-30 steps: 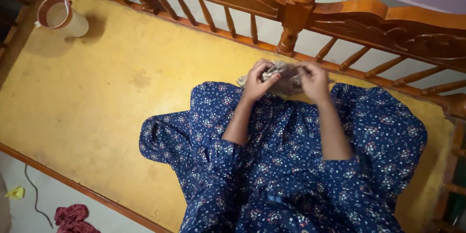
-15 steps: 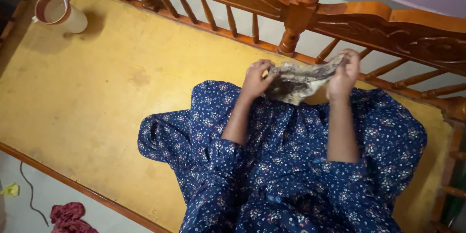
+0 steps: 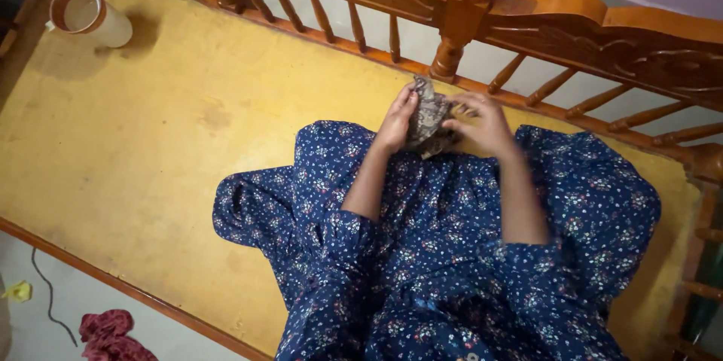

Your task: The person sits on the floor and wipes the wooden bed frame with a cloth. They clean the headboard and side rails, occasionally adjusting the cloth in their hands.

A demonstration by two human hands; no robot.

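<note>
A small grey-brown patterned cloth (image 3: 428, 116) is bunched up between both my hands, just above my lap. My left hand (image 3: 397, 121) grips its left side with fingers curled around it. My right hand (image 3: 480, 121) pinches its right side. I sit on a yellow wooden bed platform (image 3: 173, 127) in a dark blue floral dress (image 3: 444, 255) that spreads out around my legs. Both forearms reach forward from the sleeves.
A carved wooden rail with spindles (image 3: 452, 22) runs along the far side of the bed. A cream jug with a brown rim (image 3: 86, 15) stands at the far left corner. On the floor lie a red cloth (image 3: 109, 335), a yellow scrap (image 3: 16, 291) and a thin cord (image 3: 47, 293).
Half a second ago the cloth was stretched wide between my hands, the right hand raised. Now my hands have come together and the cloth is gathered into a small bundle.
</note>
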